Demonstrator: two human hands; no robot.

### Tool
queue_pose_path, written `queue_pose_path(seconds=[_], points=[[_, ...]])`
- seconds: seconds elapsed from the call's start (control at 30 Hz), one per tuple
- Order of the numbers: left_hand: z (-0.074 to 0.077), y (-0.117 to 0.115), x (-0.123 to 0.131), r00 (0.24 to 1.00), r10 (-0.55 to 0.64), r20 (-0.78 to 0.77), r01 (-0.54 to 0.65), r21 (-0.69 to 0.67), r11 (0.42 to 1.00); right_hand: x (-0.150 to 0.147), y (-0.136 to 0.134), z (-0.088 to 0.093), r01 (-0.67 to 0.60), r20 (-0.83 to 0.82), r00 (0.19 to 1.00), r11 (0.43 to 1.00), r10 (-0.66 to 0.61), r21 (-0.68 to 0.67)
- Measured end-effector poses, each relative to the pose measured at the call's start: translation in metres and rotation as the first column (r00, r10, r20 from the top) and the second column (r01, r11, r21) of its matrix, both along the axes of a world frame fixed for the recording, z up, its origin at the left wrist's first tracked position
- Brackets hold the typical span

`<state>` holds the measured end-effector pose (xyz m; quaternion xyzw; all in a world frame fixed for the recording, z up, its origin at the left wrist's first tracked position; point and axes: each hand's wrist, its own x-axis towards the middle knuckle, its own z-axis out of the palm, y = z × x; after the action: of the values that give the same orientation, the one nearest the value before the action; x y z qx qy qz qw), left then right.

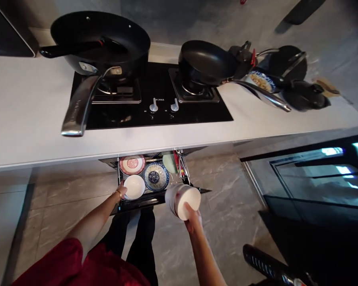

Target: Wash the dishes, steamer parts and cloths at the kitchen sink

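A white bowl (pixel 182 201) is held aloft, fingers wrapped beneath it, by the right hand (pixel 193 221); a second white bowl (pixel 134 187) in the pull-out dish drawer (pixel 140 201) is gripped at its rim by the narrowed fingers of the left hand (pixel 120 191).

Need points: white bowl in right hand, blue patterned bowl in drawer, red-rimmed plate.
White bowl (pixel 183 201), head view, on its outer wall.
Blue patterned bowl (pixel 154 177), head view, on its centre.
Red-rimmed plate (pixel 132 165), head view, on its centre.
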<state>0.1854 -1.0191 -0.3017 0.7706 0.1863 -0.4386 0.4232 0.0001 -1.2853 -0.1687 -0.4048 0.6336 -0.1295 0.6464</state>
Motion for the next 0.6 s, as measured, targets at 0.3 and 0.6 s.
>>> queue_pose_path(seconds=[0.3,0.6], points=[[-0.027,-0.008,-0.010,0.985,0.170,-0.012,-0.169,0.043,0.985,0.130,-0.088,-0.065,-0.455,-0.350,0.799,0.873,0.488,0.179],[-0.041,-0.006,-0.019,0.990,0.015,0.139,-0.044,0.212,0.976,0.187,-0.108,-0.102,-0.590,-0.362,0.715,0.794,0.598,0.147]])
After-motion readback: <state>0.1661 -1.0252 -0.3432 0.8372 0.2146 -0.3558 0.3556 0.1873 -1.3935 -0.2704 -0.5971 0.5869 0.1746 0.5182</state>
